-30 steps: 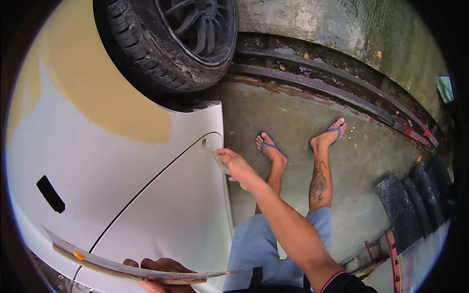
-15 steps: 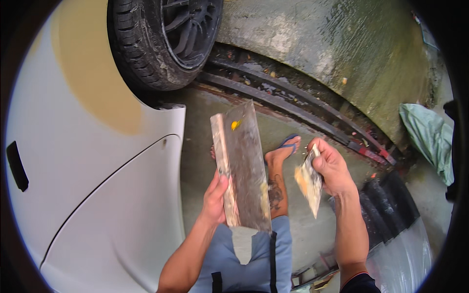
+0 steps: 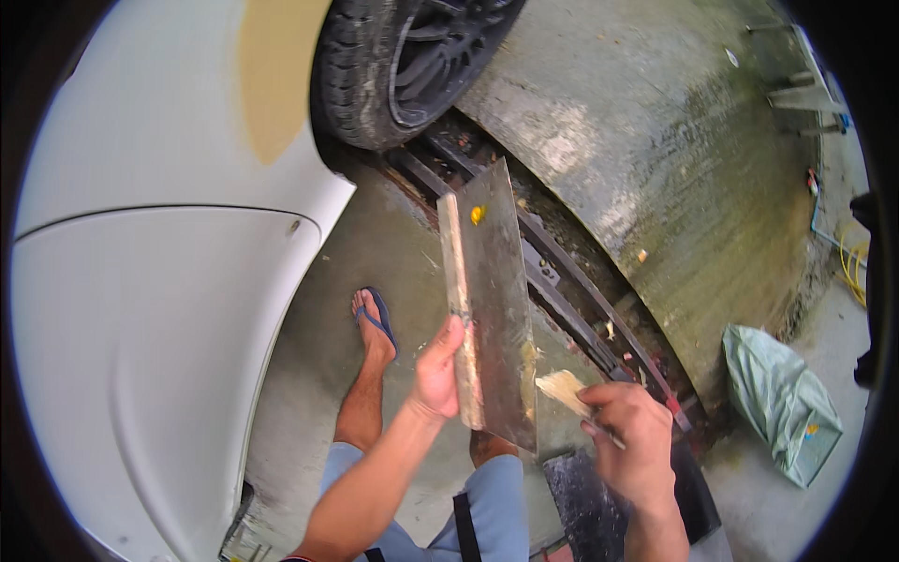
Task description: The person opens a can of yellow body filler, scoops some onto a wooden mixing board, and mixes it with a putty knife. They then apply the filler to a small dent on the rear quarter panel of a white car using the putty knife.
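My left hand (image 3: 438, 370) grips the wooden strip (image 3: 456, 262) along one long side of a wide metal spreader (image 3: 498, 300), held tilted before me. Near its far end sits a yellow dab of paste (image 3: 478, 215); beige smears mark the near right edge. In my right hand (image 3: 632, 431) is a small putty knife (image 3: 563, 389), its blade coated with beige filler and close to the spreader's right edge; whether they touch is unclear. To the left stands a white car body (image 3: 178, 309) with a smooth beige patch (image 3: 267, 84) near the wheel.
A black wheel (image 3: 412, 75) is at the top. A gutter with metal rails (image 3: 562, 290) crosses the wet concrete (image 3: 674, 159). At right lie a green plastic sheet (image 3: 777, 398) and a yellow hose (image 3: 852, 267). A dark panel (image 3: 585, 501) lies by my right forearm.
My right hand has swung the putty knife down and left, close to the spreader. The spreader has shifted slightly right. My view has turned, and a sandalled foot now shows to the left.
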The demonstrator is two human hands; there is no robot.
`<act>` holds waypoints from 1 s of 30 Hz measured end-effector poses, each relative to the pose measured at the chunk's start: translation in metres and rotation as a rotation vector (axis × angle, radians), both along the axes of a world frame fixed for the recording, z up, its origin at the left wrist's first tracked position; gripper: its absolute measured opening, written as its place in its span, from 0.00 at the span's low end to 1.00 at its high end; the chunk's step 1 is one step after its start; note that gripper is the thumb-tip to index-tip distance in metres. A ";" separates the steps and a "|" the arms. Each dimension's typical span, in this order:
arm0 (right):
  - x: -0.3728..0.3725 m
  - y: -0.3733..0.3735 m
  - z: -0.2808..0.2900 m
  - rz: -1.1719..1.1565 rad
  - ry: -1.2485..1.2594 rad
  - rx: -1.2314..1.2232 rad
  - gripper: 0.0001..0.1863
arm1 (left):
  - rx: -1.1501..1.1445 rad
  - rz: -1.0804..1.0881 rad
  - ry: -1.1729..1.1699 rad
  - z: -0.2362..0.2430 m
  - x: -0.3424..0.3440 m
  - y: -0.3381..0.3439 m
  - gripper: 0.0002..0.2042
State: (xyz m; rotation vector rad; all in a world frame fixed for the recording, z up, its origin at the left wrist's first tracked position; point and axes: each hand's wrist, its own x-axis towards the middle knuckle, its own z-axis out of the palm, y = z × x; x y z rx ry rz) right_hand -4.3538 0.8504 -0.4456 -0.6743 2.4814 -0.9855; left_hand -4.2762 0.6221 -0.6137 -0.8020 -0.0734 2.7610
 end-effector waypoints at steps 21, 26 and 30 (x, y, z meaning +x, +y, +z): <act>-0.012 -0.019 -0.275 0.505 0.666 0.255 0.28 | -0.079 0.395 0.067 -0.244 0.033 0.015 0.22; 0.017 -0.037 -0.349 0.184 0.505 -0.285 0.22 | -0.084 0.351 0.164 -0.321 0.031 0.010 0.27; 0.075 -0.052 -0.375 0.066 0.159 -0.446 0.23 | -0.302 0.527 0.093 -0.327 0.029 -0.007 0.20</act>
